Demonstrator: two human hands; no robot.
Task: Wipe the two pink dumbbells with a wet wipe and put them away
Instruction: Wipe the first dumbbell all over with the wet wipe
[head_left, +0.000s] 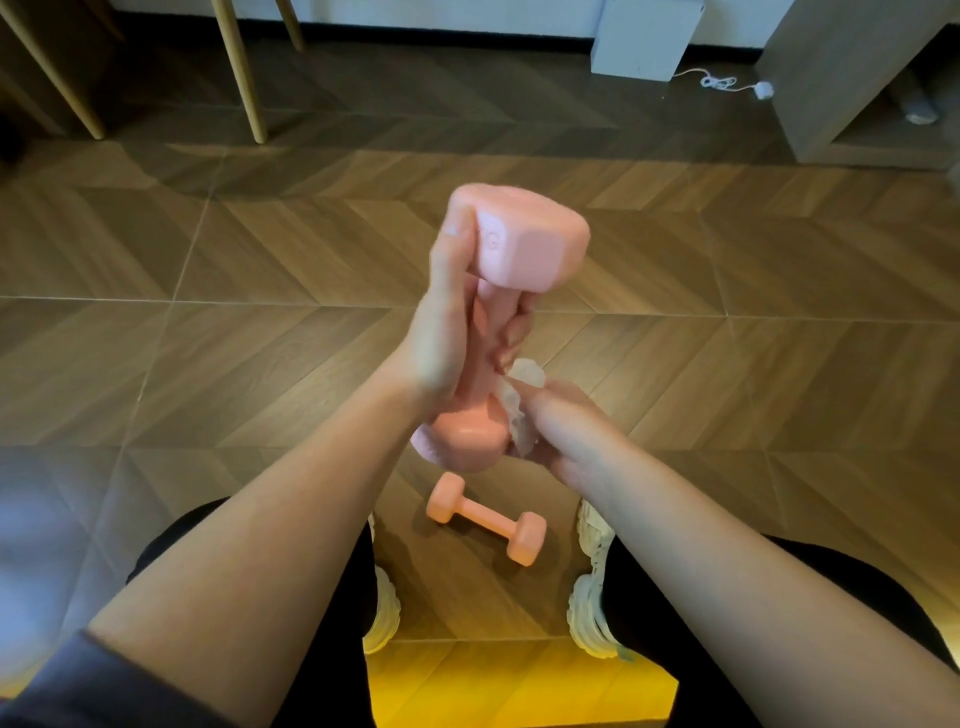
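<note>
Wooden legs: seen at upper left, standing on the wood-patterned floor.
Left hand: wrapped round the handle of the raised dumbbell, with the thumb laid up against the upper head. The handle is held in a full, closed grasp.
Raised dumbbell: pink, held in the air at the middle of the view and tilted, with one head high and far and the other low and near.
Floor dumbbell: pink, laid on the floor between the white shoes and touched by neither hand.
Wet wipe: crumpled and pressed to the lower head of the raised dumbbell.
Right hand: curled round the wet wipe, which is gripped against that lower head.
White cable: laid on the floor at upper right.
</note>
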